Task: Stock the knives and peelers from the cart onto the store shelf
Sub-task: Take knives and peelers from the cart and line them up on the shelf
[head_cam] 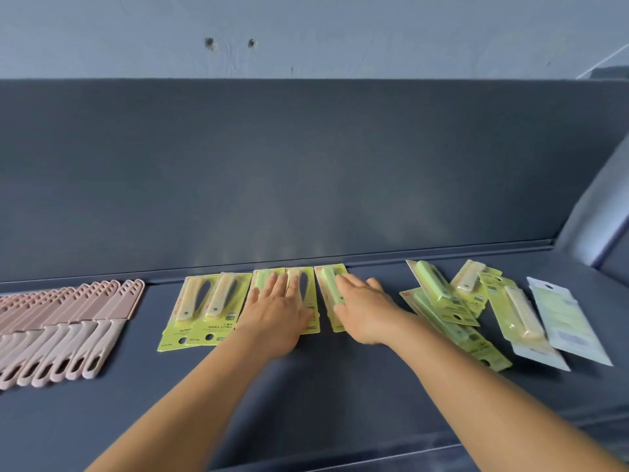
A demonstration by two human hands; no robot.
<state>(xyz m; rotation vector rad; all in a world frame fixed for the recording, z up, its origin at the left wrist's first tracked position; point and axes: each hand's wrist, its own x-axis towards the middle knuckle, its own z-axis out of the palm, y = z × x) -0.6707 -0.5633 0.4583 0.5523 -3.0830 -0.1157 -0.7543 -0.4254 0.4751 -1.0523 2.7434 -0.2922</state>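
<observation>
Both hands lie flat on knife packs in a row along the far edge of the dark grey shelf (pixel 306 386). The left hand (pixel 275 315) rests palm down, fingers (pixel 272 284) straight and slightly spread, over two overlapping packs (pixel 299 287): one shows a green handle, the other a cream handle with a dark blade. The right hand (pixel 364 311) rests the same way, fingers (pixel 350 282) straight, touching the near right side of a single pack (pixel 328 284) with a green sheath. Neither hand grips anything.

Left of the left hand lie two more packs (pixel 200 308), overlapping, with cream handles under clear blisters on yellow-green cards; upside-down print reads "FRUIT KNIFE". Each card has a round hang hole at its near end.

Right of the right hand, a loose heap (pixel 456 308) of the same packs lies at mixed angles, green and cream pieces among them. At its right edge one pack (pixel 565 318) lies face down, showing a pale back with fine print too small to read.

At far left, a tight overlapping row of pink plastic peelers (pixel 61 328) lies flat, slotted at the far ends, with long oval holes in the near handles.
</observation>
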